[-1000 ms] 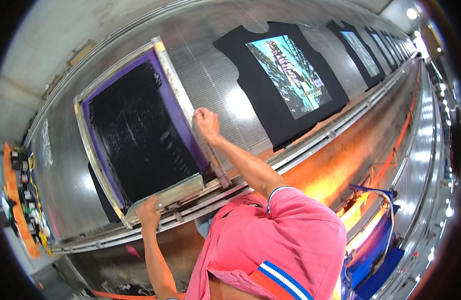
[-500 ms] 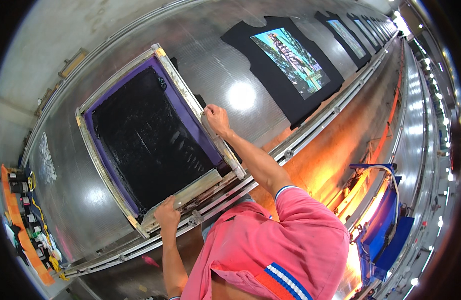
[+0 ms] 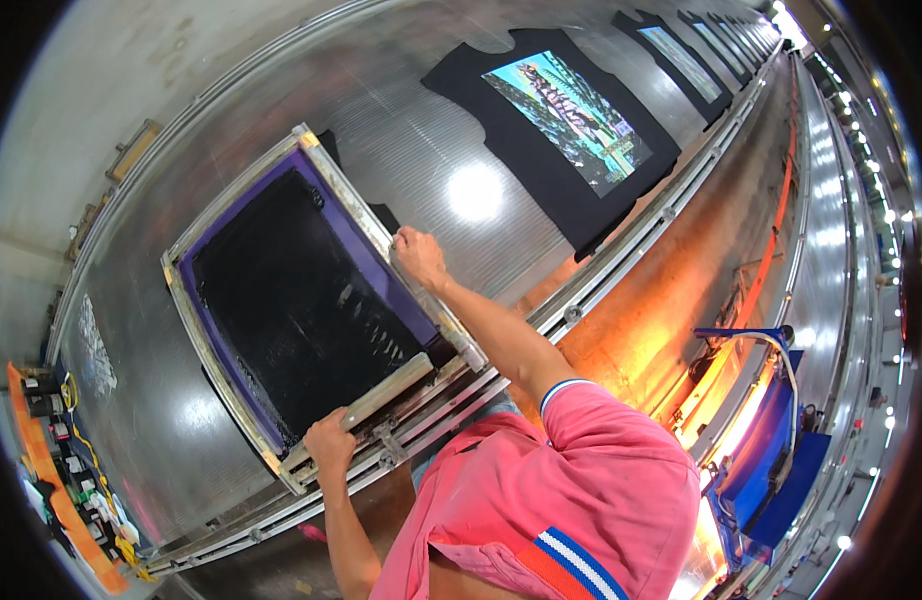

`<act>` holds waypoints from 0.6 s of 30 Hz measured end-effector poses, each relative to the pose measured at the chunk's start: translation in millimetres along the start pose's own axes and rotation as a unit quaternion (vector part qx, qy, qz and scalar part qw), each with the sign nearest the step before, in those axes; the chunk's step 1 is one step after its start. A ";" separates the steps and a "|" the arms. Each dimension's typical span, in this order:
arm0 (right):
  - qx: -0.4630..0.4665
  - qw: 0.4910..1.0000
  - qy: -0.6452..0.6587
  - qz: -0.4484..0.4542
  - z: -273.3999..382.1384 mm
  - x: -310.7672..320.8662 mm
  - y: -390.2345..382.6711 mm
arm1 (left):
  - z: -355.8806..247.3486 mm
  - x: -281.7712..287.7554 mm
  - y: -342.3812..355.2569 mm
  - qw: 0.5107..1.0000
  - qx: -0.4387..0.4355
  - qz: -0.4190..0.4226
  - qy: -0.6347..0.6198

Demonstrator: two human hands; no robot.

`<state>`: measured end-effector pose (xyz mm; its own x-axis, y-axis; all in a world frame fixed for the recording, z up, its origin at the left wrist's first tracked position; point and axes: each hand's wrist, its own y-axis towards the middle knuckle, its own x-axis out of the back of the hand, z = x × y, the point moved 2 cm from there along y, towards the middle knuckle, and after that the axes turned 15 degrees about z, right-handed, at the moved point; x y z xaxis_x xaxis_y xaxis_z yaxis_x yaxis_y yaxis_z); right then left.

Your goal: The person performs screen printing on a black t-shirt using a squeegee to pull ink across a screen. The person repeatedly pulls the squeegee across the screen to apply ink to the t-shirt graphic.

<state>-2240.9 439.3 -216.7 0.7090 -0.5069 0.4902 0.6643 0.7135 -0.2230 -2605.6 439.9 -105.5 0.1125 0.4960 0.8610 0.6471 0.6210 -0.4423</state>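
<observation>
A screen-printing frame (image 3: 195, 327) with a purple border and mesh covered in black ink (image 3: 296, 300) lies over the metal table. Parts of a black shirt (image 3: 384, 216) show from under its right and far sides. My right hand (image 3: 421, 258) is closed on the frame's right side rail. At the near end, a wooden squeegee (image 3: 393, 388) lies across the frame. My left hand (image 3: 331, 440) is curled round the left end of that wooden bar, by the frame's near left corner. Its fingertips are partly hidden.
Right of the frame lies a black printed T-shirt (image 3: 561, 135), with several more in a row beyond. A metal rail (image 3: 571, 312) edges the table. A glowing orange heater (image 3: 696, 420) and blue equipment (image 3: 771, 450) stand at right; containers (image 3: 66, 450) sit on the left.
The frame's far end appears to have come down and toward me, and more black cloth shows beside it. Both hands keep their holds. The view has shifted slightly.
</observation>
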 end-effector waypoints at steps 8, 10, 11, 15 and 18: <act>0.054 0.982 0.172 0.053 -19.5 6.8 16.3 | -3.4 -2.2 18.7 0.999 0.023 0.025 0.009; 0.022 0.971 0.197 0.131 -21.4 3.7 15.4 | -1.7 -3.2 15.9 0.998 0.010 0.054 0.026; 0.010 0.971 0.192 0.142 -20.8 2.9 15.1 | -0.5 -4.4 13.8 0.996 0.026 0.073 0.038; -0.024 0.956 0.225 0.186 -16.2 7.3 10.7 | -4.5 -6.7 3.4 0.987 0.095 0.109 0.070; -0.015 0.955 0.225 0.192 -11.3 12.3 8.0 | -10.4 -8.5 0.0 0.980 0.154 0.111 0.065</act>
<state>-2224.2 433.4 -222.0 0.9271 -0.3724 -0.0422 0.3370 0.8775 -0.3413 -2598.7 429.5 -110.2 0.3331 0.5709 0.7504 0.3392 0.6699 -0.6604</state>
